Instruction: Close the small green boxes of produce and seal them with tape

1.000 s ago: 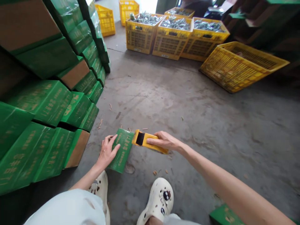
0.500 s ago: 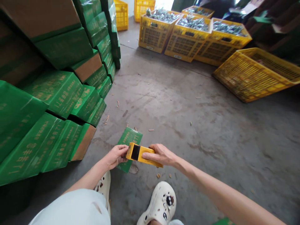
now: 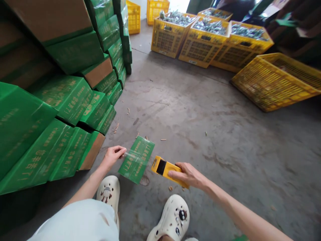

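Note:
My right hand (image 3: 187, 174) is wrapped around a yellow tape dispenser (image 3: 173, 171) with a black band across it, held over the floor. To the left, my left hand (image 3: 114, 154) is closed in a pinch on the end of a strip of clear tape (image 3: 130, 154). The tape is see-through and only faintly visible toward the dispenser. Between and below my hands stands a green carton (image 3: 137, 164) with pale printed characters, its upper face toward me. Whether the tape touches the carton I cannot tell.
Stacked green cartons (image 3: 72, 97) rise on the left. Several yellow crates (image 3: 167, 40) with silvery-wrapped contents stand at the back, and a tilted yellow crate (image 3: 273, 83) is at right. Scraps lie on the concrete floor (image 3: 180, 117). My white clogs (image 3: 173, 214) are below.
My hands have moved apart: the left went left and slightly up with the tape end, the right went right with the tape dispenser. More of the green carton now shows between them.

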The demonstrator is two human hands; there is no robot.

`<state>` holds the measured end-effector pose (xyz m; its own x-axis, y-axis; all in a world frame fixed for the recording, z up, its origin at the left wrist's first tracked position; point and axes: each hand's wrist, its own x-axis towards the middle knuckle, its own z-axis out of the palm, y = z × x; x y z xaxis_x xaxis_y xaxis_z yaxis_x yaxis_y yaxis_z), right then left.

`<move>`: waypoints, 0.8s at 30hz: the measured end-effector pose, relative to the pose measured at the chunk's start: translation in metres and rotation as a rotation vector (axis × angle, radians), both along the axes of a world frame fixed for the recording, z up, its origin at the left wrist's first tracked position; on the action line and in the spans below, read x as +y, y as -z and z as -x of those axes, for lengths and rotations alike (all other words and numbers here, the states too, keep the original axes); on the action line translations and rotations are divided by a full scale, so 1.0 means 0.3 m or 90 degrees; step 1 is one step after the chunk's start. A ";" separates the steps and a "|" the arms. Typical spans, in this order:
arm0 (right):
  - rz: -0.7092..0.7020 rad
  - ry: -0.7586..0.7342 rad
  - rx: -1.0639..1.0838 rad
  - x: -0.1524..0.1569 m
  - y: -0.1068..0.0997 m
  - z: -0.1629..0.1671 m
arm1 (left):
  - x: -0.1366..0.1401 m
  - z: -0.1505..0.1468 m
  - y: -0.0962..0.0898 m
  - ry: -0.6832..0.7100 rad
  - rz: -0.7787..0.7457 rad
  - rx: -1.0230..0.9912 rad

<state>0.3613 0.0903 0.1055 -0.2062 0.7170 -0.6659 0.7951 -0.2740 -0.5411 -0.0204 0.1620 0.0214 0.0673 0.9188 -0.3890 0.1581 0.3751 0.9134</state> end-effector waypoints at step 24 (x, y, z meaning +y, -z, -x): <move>-0.010 -0.008 -0.059 0.023 0.128 0.078 | 0.031 -0.067 0.185 0.025 -0.025 0.142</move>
